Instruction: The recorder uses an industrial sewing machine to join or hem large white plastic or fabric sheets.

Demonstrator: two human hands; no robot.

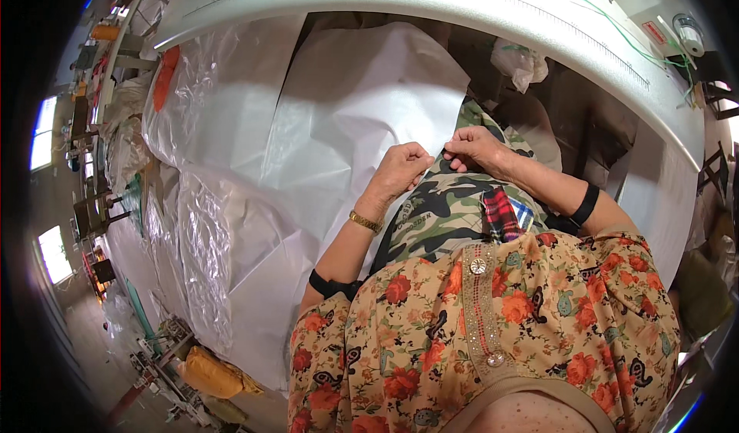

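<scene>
Over my lap, my left hand [402, 170] and my right hand [479, 151] are close together but apart, thumbs and fingertips pinched. Whatever is between the fingertips is too small to make out. Beneath them lies camouflage-print cloth [450, 210] in green, black and tan, spread across my lap. A red plaid piece of fabric [502, 216] and a blue-and-white plaid piece [523, 213] rest on it close to my waist. To the left, beside my left hand, a large white sheet [362, 86] hangs from under the table and drapes over my legs.
The white table edge [431, 0], marked with a ruler scale, curves across ahead of me. At its right end stands a white machine [654, 10] with a dial [689, 34] and loose green thread [596, 10]. Clear plastic sheeting [208, 240] covers the left side. Lower left lies a yellow-orange bundle [215, 373].
</scene>
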